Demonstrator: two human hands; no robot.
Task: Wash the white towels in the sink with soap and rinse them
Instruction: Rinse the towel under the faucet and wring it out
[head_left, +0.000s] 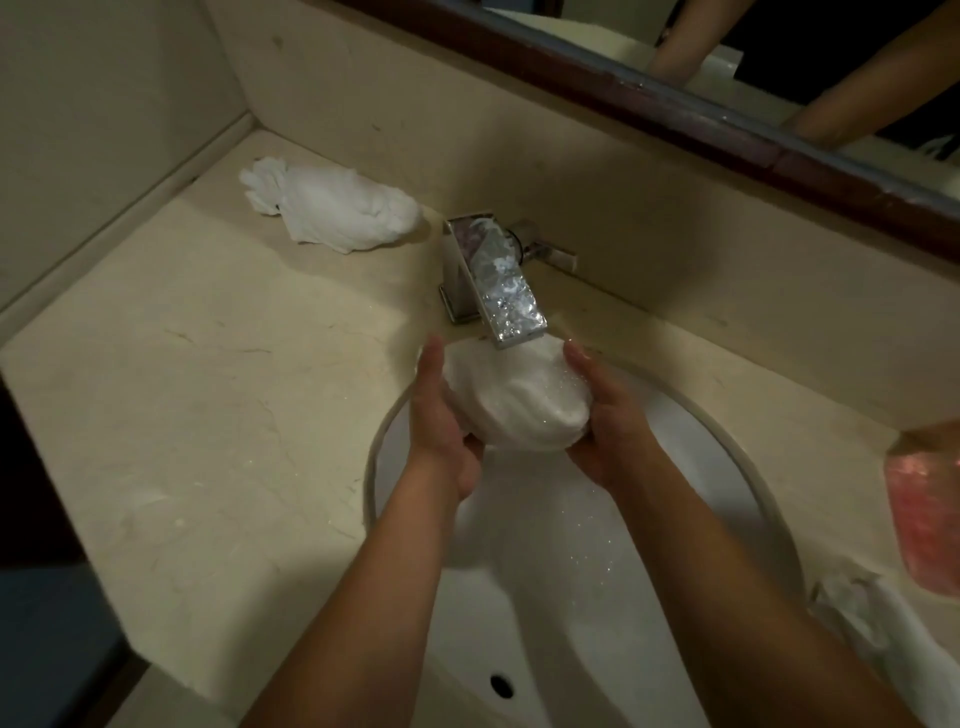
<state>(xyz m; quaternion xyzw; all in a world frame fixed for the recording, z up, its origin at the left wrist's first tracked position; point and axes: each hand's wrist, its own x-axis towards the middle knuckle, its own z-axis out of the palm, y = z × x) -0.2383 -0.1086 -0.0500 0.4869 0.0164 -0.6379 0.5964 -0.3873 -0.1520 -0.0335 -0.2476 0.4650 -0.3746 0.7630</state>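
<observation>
The beige stone counter fills most of the view, with a dark-framed mirror running along its back wall from twelve toward three o'clock. Set into the counter at about five o'clock is the round white sink, its drain hole near six o'clock and water droplets scattered over the basin. Both bare forearms reach up from the bottom edge and converge over the basin's far side. Between them is a bunched white towel, wet and glistening, held above the sink directly beneath the spout of the square chrome faucet, which stands at the sink's twelve o'clock. The left hand cups the towel's left side, fingers straight and pointing up along the cloth, thumb curled under its lower edge. The right hand clasps the right side in mirror fashion, fingers wrapped behind the bundle and thumb lying along its front. A second white towel lies crumpled on the counter at ten o'clock, well apart from the sink. A pink object, blurred, sits at the right edge around three o'clock, with another pale crumpled cloth just below it.
</observation>
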